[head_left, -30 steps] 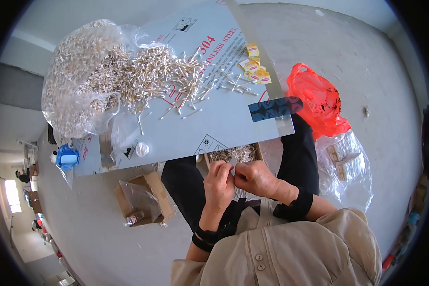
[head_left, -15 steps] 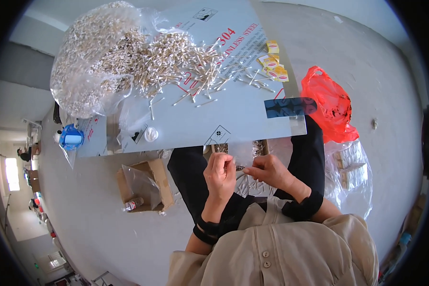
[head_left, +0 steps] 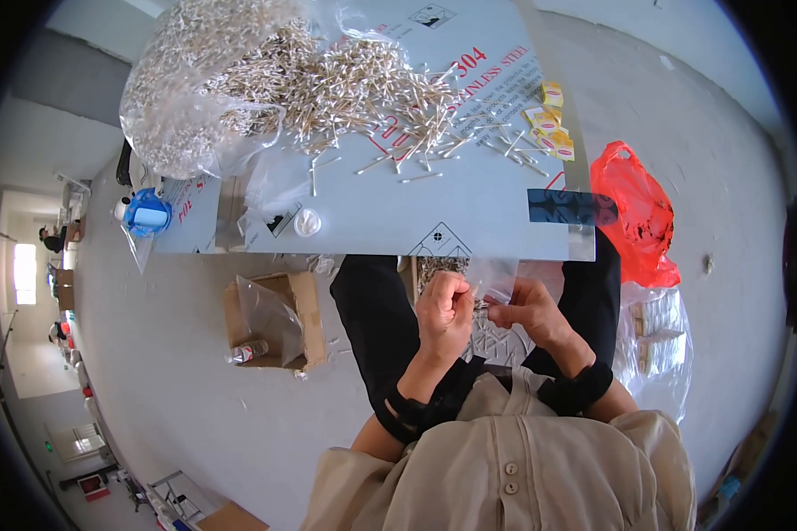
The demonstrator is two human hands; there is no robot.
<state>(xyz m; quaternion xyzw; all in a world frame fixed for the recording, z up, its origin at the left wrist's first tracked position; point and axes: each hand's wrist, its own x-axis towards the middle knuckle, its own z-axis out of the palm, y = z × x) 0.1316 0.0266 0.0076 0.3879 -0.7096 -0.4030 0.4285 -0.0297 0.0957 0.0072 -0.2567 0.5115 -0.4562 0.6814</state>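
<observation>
My left hand (head_left: 444,314) and my right hand (head_left: 530,311) meet over my lap, just below the table's near edge. Between them they hold a small clear plastic bag (head_left: 494,276) with a bunch of cotton swabs; the left fingers are curled shut on the swabs' end, the right fingers pinch the bag's lower edge. On the grey table (head_left: 469,221) ahead lies a wide heap of loose cotton swabs (head_left: 354,84), spilling from a big clear bag (head_left: 181,115) at the far left.
Small yellow packets (head_left: 549,124) lie at the table's right, a white lid (head_left: 307,221) near its front. A red plastic bag (head_left: 638,212) and a clear bag of goods (head_left: 655,336) sit on the floor right; an open carton (head_left: 274,319) stands left, a blue tape dispenser (head_left: 147,215) farther left.
My head has tilted, so the table has shifted up in view. Both hands have stayed together over my lap, working the small clear bag, which now stands up between them.
</observation>
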